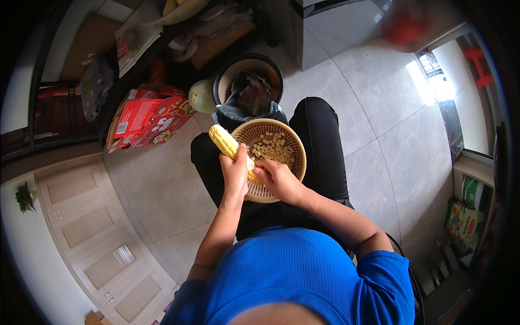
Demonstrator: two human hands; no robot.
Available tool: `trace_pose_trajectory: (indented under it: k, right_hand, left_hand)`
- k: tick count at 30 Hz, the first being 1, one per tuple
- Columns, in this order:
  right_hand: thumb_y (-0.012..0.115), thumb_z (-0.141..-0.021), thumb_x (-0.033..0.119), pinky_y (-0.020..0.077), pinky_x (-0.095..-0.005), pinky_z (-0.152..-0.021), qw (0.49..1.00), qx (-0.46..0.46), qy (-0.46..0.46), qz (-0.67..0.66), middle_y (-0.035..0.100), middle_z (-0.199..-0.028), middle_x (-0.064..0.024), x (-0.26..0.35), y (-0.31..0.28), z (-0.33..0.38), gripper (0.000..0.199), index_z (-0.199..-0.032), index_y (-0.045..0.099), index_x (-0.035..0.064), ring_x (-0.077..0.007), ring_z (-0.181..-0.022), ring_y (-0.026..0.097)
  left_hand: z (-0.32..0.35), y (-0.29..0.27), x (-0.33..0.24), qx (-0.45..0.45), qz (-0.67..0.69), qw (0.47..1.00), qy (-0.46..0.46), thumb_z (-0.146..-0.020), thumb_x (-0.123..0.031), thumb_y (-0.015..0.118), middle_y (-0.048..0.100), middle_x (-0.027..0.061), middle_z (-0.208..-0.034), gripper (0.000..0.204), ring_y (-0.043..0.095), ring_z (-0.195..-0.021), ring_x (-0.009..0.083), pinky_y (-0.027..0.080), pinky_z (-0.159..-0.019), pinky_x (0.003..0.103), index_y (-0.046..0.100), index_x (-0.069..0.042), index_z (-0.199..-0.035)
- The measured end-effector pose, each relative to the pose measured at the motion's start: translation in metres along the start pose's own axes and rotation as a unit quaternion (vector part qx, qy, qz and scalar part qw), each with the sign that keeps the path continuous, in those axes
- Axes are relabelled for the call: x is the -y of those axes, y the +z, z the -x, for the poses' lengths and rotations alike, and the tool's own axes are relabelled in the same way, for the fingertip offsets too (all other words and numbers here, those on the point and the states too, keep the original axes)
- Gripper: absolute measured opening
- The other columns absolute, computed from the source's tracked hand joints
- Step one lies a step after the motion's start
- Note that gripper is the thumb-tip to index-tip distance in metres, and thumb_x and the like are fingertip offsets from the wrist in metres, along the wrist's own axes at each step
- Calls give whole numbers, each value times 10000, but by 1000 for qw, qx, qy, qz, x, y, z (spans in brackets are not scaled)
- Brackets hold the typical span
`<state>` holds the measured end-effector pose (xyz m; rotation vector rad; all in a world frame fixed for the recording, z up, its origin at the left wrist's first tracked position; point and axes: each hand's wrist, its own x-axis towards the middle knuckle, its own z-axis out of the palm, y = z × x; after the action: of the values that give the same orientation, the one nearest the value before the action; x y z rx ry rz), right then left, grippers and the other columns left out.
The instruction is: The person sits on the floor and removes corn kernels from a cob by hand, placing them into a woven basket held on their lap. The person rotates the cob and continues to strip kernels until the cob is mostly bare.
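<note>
Seated on a pale tiled floor (379, 124), wide and bare to the right and lower left, with open room there. One white cabinet (92, 233) with slatted doors along the lower left edge. One cluttered shelf (135, 38) across the upper left, crowding that side. One lap in black trousers (319, 141), knees pointing up the picture. One dark bin (222, 81) lined with a bag, just beyond the knees, blocking the way forward. A heap of red packets (146, 119), number hard to count, on the floor left of the bin. One pale green melon (201, 96) touching the bin's left side. One round woven basket (297, 157) resting on the lap, rim near the bin, holding many loose kernels (273, 146), too many to count. One corn cob (225, 141), tilted over the basket's left rim, tip pointing up-left. Left hand (235, 173) wrapped around the cob's lower half, fingers clamped on it. Right hand (276, 179) inside the basket, fingers curled together, thumb pressing at the cob's lower end.
</note>
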<state>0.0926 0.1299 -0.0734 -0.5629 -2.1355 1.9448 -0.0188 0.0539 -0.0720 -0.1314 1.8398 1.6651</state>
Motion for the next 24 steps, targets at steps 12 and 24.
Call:
trace_pose_trajectory:
  k: [12, 24]
  right_hand:
    - [538, -858, 149, 469, -381, -688, 999, 11, 16, -30, 586, -843, -232, 12, -5, -1, 254, -999, 536, -62, -361, -766, 590]
    - [481, -863, 99, 462, -412, -674, 998, -21, 54, -11, 574, -792, -247, -6, 6, 1, 148, -881, 533, -38, -404, -752, 566]
  left_hand:
    - [-3, 1, -1, -19, -45, 999, 12, -846, -179, 571, 523, 109, -883, 335, 528, -745, 124, 459, -632, 256, 399, 60, -1005]
    - [5, 10, 4, -35, -165, 985, 37, -839, -155, 577, 538, 68, -910, 278, 526, -774, 112, 446, -655, 255, 469, 44, -1000]
